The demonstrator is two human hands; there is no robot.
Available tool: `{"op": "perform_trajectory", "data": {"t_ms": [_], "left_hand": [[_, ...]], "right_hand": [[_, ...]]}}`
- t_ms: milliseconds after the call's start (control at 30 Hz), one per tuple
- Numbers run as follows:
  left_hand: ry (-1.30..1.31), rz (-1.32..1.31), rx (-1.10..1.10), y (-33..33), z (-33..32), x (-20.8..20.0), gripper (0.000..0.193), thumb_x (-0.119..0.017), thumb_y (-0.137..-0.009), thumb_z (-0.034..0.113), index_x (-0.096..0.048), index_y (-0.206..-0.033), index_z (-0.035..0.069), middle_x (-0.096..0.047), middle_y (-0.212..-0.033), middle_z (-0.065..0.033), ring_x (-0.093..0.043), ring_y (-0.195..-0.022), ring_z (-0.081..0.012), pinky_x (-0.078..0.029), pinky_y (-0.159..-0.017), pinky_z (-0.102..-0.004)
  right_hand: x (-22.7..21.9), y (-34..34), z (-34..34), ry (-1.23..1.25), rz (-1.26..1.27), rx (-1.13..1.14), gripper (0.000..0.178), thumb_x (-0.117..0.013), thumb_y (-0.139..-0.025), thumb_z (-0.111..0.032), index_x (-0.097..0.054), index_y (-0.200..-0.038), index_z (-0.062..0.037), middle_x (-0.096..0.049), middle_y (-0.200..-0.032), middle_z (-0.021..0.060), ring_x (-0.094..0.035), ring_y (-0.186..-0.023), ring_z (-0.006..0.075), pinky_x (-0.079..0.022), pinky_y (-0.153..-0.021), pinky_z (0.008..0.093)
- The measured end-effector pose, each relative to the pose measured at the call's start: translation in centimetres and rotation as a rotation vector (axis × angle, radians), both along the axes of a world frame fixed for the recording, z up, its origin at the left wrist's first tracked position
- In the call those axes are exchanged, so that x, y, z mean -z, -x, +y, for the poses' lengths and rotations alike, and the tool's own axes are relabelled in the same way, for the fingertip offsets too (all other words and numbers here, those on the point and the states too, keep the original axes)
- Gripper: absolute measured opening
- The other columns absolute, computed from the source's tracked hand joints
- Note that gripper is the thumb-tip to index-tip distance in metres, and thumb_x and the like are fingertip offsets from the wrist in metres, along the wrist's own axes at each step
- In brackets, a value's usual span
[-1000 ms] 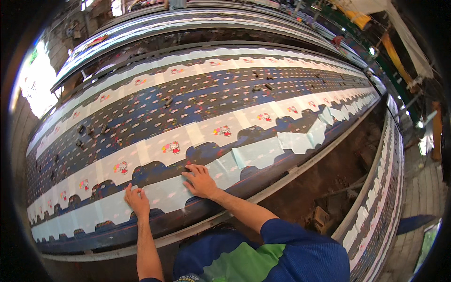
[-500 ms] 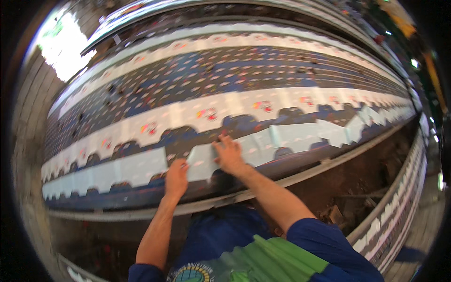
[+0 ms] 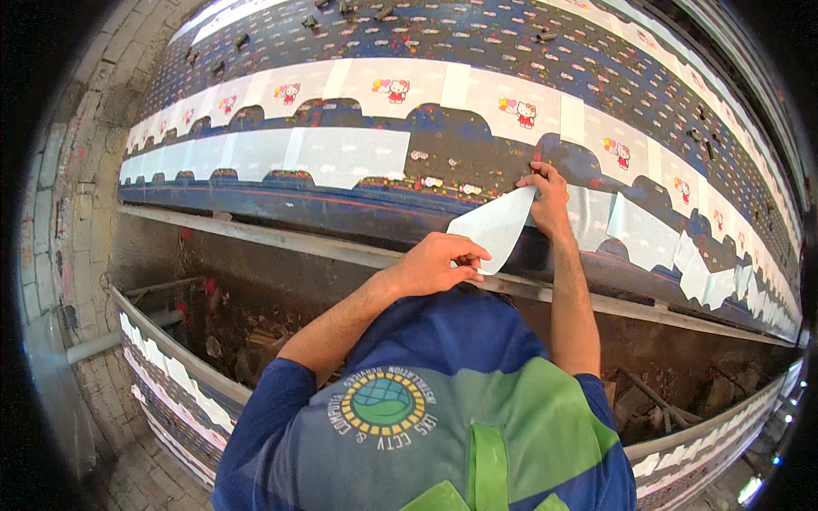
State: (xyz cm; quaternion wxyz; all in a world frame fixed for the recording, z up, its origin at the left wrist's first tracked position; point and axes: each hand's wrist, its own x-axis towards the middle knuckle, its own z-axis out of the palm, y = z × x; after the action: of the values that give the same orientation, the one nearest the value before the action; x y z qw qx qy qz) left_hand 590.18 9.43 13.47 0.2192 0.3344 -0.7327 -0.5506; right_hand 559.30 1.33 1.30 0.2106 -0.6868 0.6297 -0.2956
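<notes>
A thin pale-blue sheet [image 3: 492, 228], cloth or paper, is lifted off the long dark printing table [image 3: 341, 204] and bends toward me. Its lower corner is pinched between the thumb and fingers of my left hand [image 3: 439, 262], close to the table's front edge. Around the upper corner, the fingers of my right hand [image 3: 550, 198] are closed, the index fingertip reaching past it. Beyond my hands runs a row of white pieces [image 3: 415, 81] printed with a cartoon cat and balloons. More pale-blue pieces [image 3: 349, 157] lie flat in the near row, left of the lifted sheet.
Creased pale-blue pieces [image 3: 707, 277] stand partly raised at the right. Small dark lumps [image 3: 311, 23] are scattered over the far tabletop. A metal rail [image 3: 281, 234] edges the table, with a littered trench [image 3: 247, 319] below. Another table with pieces [image 3: 183, 379] lies behind me.
Both hands were lower over the near row, the right one spread on a flat piece. Now a sheet is up between them, and dark tabletop shows beside it. The view has turned.
</notes>
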Motion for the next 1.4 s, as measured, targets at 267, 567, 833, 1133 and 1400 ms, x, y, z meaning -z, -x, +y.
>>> {"op": "perform_trajectory", "data": {"t_ms": [267,567,833,1133,1400], "left_hand": [[-0.134,0.189,-0.167,-1.6,1.7,2.6,0.013,-0.081,-0.093,0.002,-0.084,-0.105,0.002,-0.079,-0.101,-0.0078,-0.075,-0.094,-0.0169,-0.058,-0.084,-0.0304],[0.132,-0.030,-0.709,-7.3,-8.6,5.2,0.018,-0.078,-0.104,0.015,-0.083,-0.117,0.004,-0.080,-0.101,-0.0044,-0.069,-0.089,-0.0104,-0.055,-0.080,-0.0279],[0.287,-0.174,-0.761,-10.1,-17.0,10.3,0.027,-0.082,-0.101,0.027,-0.082,-0.114,0.003,-0.082,-0.097,-0.0099,-0.075,-0.082,-0.0152,-0.059,-0.075,-0.0322],[0.140,-0.071,-0.773,-10.6,-17.8,12.2,0.026,-0.086,-0.100,0.020,-0.081,-0.112,-0.003,-0.081,-0.092,-0.0063,-0.072,-0.081,-0.0086,-0.058,-0.073,-0.0268],[0.130,-0.124,-0.771,-10.8,-17.7,11.9,0.026,-0.085,-0.100,0.019,-0.081,-0.112,-0.002,-0.081,-0.091,-0.0062,-0.072,-0.080,-0.0087,-0.058,-0.072,-0.0270]], "right_hand": [[-0.5,0.4,1.3,-0.001,0.013,-0.051,0.030,-0.083,-0.086,-0.003,-0.084,-0.109,-0.0216,-0.059,-0.159,0.0037,-0.048,-0.146,0.0362,-0.037,-0.120,0.0541],[-0.8,-0.2,1.1,0.011,0.076,-0.005,0.021,-0.086,-0.095,-0.024,-0.083,-0.113,-0.0132,-0.062,-0.153,0.0050,-0.051,-0.140,0.0345,-0.039,-0.117,0.0518],[0.0,0.0,-1.8,0.053,-0.005,0.083,0.029,-0.084,-0.098,-0.033,-0.079,-0.106,-0.0062,-0.071,-0.132,0.0074,-0.058,-0.126,0.0327,-0.043,-0.108,0.0494],[0.6,-2.0,-1.8,0.158,0.085,0.221,0.028,-0.084,-0.097,-0.035,-0.076,-0.096,-0.0079,-0.072,-0.120,0.0058,-0.060,-0.116,0.0315,-0.043,-0.104,0.0480],[0.5,-2.8,-1.8,0.164,0.138,0.245,0.027,-0.085,-0.096,-0.034,-0.075,-0.096,-0.0090,-0.071,-0.117,0.0060,-0.060,-0.116,0.0313,-0.044,-0.103,0.0492]]}}
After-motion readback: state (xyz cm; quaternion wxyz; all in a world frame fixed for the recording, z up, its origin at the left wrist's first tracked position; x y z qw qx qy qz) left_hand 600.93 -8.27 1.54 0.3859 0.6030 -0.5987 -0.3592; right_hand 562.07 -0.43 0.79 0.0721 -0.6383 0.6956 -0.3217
